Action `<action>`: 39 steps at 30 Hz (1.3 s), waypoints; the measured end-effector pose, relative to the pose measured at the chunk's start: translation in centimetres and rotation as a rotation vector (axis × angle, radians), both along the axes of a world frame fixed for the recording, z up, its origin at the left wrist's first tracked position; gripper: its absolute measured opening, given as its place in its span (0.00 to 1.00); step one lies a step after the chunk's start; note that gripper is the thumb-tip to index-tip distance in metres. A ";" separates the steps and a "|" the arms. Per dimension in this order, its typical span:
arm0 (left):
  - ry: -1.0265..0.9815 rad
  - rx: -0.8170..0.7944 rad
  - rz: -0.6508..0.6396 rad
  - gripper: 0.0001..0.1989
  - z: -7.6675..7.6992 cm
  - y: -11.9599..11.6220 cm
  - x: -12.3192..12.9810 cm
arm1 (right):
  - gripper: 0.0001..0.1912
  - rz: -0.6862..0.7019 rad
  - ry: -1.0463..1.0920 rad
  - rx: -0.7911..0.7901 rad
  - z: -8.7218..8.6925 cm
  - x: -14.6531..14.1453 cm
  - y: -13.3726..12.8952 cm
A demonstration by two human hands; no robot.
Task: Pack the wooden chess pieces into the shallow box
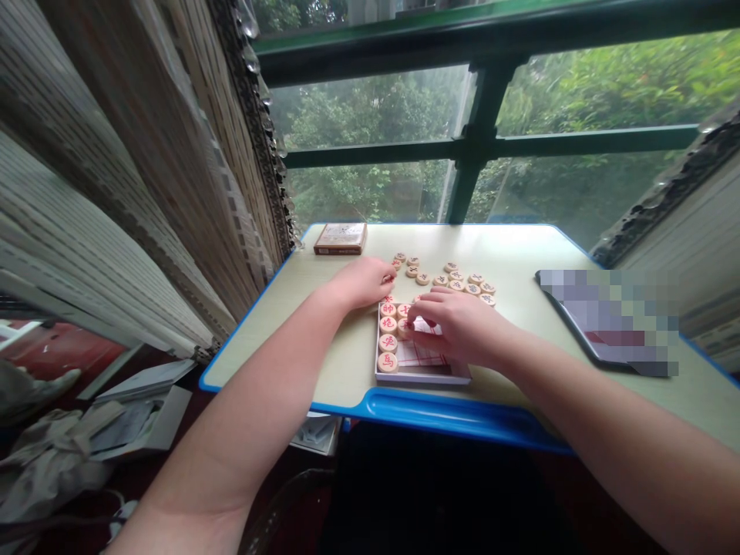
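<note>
A shallow white box [425,378] stands near the table's front edge, with red-marked wooden xiangqi pieces in rows along its left side, such as the horse piece [388,362]. Over the box, my right hand [459,320] has its thumb and fingertips closed on a round xiangqi piece [405,330] in the second column. Just beyond the box's far left corner, my left hand [364,281] is closed, fingertips pinched on a red-marked piece that is mostly hidden. Past my hands lie several loose pieces [456,276], many dark-marked. Red lines show on the box's floor.
A brown-edged flat box [341,238] lies at the table's back left. On the right rests a dark-edged tablet-like object [607,324], its surface blurred. The pale table [277,339] has a blue rim with a front trough [451,412]. Curtains flank the green-framed window.
</note>
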State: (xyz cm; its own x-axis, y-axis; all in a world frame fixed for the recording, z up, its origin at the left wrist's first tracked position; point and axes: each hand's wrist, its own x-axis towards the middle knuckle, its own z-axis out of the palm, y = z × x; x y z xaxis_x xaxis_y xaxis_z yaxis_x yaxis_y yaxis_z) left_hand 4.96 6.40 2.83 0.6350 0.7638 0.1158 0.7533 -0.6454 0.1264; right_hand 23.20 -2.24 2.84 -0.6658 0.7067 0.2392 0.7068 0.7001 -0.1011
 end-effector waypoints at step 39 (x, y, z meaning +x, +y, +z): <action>-0.458 -0.519 0.074 0.11 0.5 -0.4 0.7 | 0.15 -0.451 0.417 -0.305 2.1 0.8 0.8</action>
